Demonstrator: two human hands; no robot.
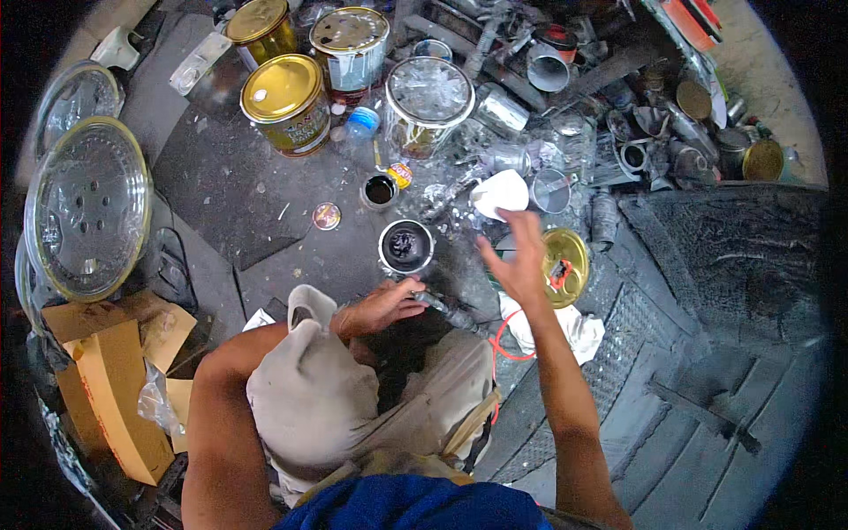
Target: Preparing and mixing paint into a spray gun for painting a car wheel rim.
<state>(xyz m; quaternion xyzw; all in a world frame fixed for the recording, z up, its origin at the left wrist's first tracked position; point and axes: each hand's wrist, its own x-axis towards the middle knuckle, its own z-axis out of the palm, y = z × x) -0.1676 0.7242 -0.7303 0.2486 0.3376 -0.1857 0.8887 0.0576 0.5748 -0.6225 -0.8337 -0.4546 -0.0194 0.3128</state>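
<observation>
Floor: I saw a dark, grimy workshop floor, dusted with grey powder and scraps, running under both hands.
Left hand: my left hand (382, 307) was closed around a dark, slim tool (446, 311) low in front of me, its tip pointing toward my right forearm.
Right hand: my right hand (521, 261) was raised and open, fingers spread, holding nothing; the two hands were apart.
Small pot: one round pot of black stuff (405, 246) sat just beyond the left hand, with a smaller dark cup (379, 189) farther out.
Tins: I counted three gold-lidded paint tins (286, 103) well beyond the left hand, and one clear-topped tin (428, 99) beside them.
Gold lid: one loose gold lid (565, 265) lay just beside the right hand, over a white rag (579, 331).
Wheel covers: two silver wheel covers (88, 208) leaned far to the left.
Cardboard: a box (115, 397) sat near my left elbow.
Clutter: a heap of metal scrap (636, 132) crowded the far right.
Open room: bare floor showed between the tins and the left hand, and ribbed panels (707, 389) lay right of my right arm.
</observation>
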